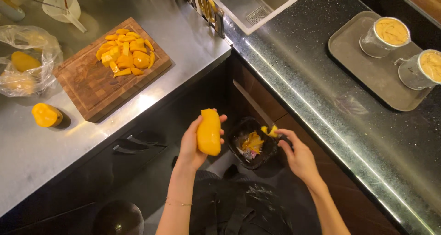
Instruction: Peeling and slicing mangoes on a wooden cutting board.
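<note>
While gripped upright in the left hand (192, 145), peeled mango (209, 131) standing with long axis near vertical, slightly tilted, top end toward the counter edge, lower end seated in the palm. Fingers wrapped round the back of the fruit, tips showing at its right flank, thumb hidden behind. Right hand (298, 157) well apart to the right, fingertips pinched on a small yellow scrap of peel (272, 131), possibly with a blade among them, too small to tell. Between the two hands and lower down, black bin (239, 136) with peelings inside, just beside the mango's right side and directly under the pinched scrap. Up left on the steel counter (183, 28), wooden cutting board (92, 85) with mango chunks (125, 53), far from both hands.
</note>
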